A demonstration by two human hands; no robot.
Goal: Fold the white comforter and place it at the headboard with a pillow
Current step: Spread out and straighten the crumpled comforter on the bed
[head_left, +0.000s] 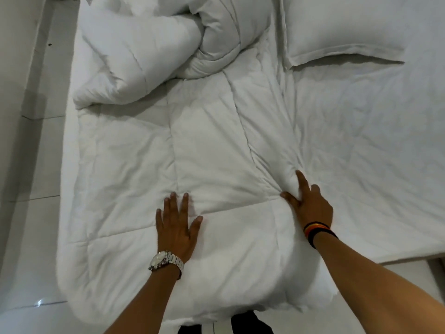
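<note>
The white quilted comforter [204, 153] lies spread over the left half of the bed, flat near me and bunched into a twisted heap at the far end. My left hand [177, 225], with a metal watch on its wrist, rests flat on it with fingers spread. My right hand [307, 203], with dark bands at the wrist, presses into the comforter's right edge; thumb and forefinger straddle a puckered ridge of fabric, other fingers partly sunk in. A white pillow [342, 30] lies flat at the far right of the bed, apart from the comforter.
The bed's white sheet [373, 153] is bare on the right side. A pale tiled floor [31, 165] runs along the bed's left edge and shows at the lower right corner. Dark trouser legs [250, 324] stand at the bed's near edge.
</note>
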